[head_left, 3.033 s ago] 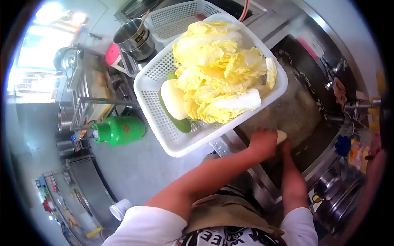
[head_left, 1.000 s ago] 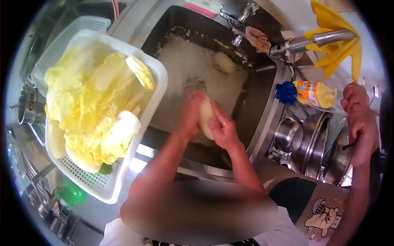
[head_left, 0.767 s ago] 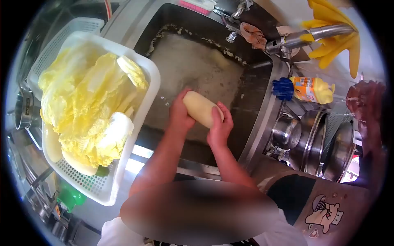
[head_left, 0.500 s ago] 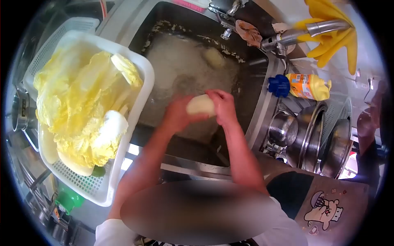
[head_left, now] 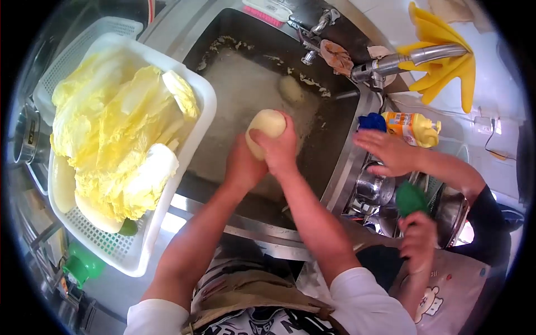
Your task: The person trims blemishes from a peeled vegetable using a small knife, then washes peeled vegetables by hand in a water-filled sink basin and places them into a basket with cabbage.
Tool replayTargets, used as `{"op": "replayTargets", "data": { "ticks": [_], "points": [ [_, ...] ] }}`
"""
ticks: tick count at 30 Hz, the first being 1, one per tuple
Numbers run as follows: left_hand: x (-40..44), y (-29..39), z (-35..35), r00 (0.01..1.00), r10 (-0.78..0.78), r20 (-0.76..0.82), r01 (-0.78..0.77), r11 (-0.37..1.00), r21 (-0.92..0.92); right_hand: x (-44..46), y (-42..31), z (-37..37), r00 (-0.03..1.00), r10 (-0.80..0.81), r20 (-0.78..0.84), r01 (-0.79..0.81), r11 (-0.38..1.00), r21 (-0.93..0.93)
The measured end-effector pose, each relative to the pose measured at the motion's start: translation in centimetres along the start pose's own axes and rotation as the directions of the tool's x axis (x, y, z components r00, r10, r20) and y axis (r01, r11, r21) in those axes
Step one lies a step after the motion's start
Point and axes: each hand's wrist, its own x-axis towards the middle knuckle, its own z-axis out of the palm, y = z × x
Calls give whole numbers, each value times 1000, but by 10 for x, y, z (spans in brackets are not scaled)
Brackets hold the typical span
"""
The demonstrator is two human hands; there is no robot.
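Note:
Over the sink [head_left: 234,204] I hold a pale, peeled vegetable [head_left: 269,124] between both hands. My left hand [head_left: 241,162] grips its lower left side, its fingers partly hidden. My right hand [head_left: 279,146] wraps round the right side, thumb across the front. Beyond them, another pale vegetable [head_left: 291,89] lies in the cloudy water. At the left, a white perforated basket [head_left: 206,106] holds yellow cabbage leaves [head_left: 120,131], pale peeled vegetables [head_left: 97,211] and a green one [head_left: 128,227].
At the right, another person's hand [head_left: 391,153] reaches by the sink edge; their other hand [head_left: 419,240] holds something green [head_left: 411,199]. A yellow glove [head_left: 441,61] hangs behind the faucet [head_left: 385,64]. A yellow bottle [head_left: 410,128] stands near metal bowls [head_left: 373,184].
The view has swung from the basket to the sink. I have turned the held vegetable more upright. The other person's hands have come in nearer at the right, one with a green thing.

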Motion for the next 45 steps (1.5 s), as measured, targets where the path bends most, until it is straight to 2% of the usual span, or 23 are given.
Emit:
{"op": "replayTargets", "data": {
  "ticks": [1,2,3,5,6,7,8,9,10,13,16,17,19,21,22,25,28,31,34,37,40,43,45],
  "points": [
    [-1,10,-3,998,-6,-64,11,997,71,-3,1,5,998,-32,-50,32,999,-6],
    [-2,12,-7,999,7,-47,-3,997,75,-3,2,9,993,-62,-97,61,998,-11],
    [-6,11,-11,1000,11,-26,-9,997,79,-2,-1,6,998,6,-61,-4,1000,22],
    [-12,15,-18,999,-24,33,22,997,69,17,6,-13,951,155,266,-258,875,410],
    [-13,21,-20,996,-57,73,53,997,55,23,3,-18,887,166,432,-402,736,544],
    [-12,24,-21,990,-86,113,82,996,43,22,1,-22,858,148,492,-440,704,557],
    [-11,25,-20,995,-75,65,71,996,60,19,1,-17,920,75,384,-251,866,433],
    [-11,26,-18,997,-68,20,67,995,77,11,3,-10,957,-21,289,-58,963,261],
    [-11,24,-16,997,-82,-1,81,988,133,2,6,-5,967,-139,212,129,990,58],
    [-8,19,-17,993,-117,-32,121,935,333,-16,8,8,974,-226,13,226,974,2],
    [-20,44,-25,1000,-13,-11,16,914,406,-10,6,-3,993,87,78,-111,913,393],
    [-17,41,-23,998,-15,62,0,972,234,-3,11,-14,980,151,130,-192,888,418],
    [-6,37,-27,979,13,203,13,992,-126,-2,17,-20,988,129,89,-154,909,388],
    [-1,49,-25,976,-172,137,185,979,-90,-15,6,-13,993,97,70,-114,939,326],
    [-1,57,-28,960,-263,98,271,960,-77,-17,2,-11,992,93,82,-117,918,378],
    [-6,73,-38,959,-199,203,231,962,-148,-19,-5,-15,988,94,121,-142,853,502],
    [-13,54,-37,966,-14,258,132,885,-446,-19,-11,-24,984,97,148,-162,829,535],
    [-13,60,-37,932,-251,259,327,893,-310,-28,-17,-19,991,68,112,-116,852,510],
    [-11,64,-37,942,-240,236,298,920,-254,-31,-20,-18,995,45,89,-83,869,487],
    [-13,51,-34,944,-85,319,214,893,-396,-30,-15,-26,996,46,72,-77,856,512],
    [-13,52,-27,954,-185,236,257,908,-329,-30,-11,-24,996,35,78,-70,856,513],
    [-16,54,-31,955,-116,274,227,879,-420,-29,-16,-28,996,38,76,-72,841,536],
    [-13,61,-30,934,-225,277,325,860,-394,-27,-10,-27,996,7,93,-52,866,497]
  ]
}}
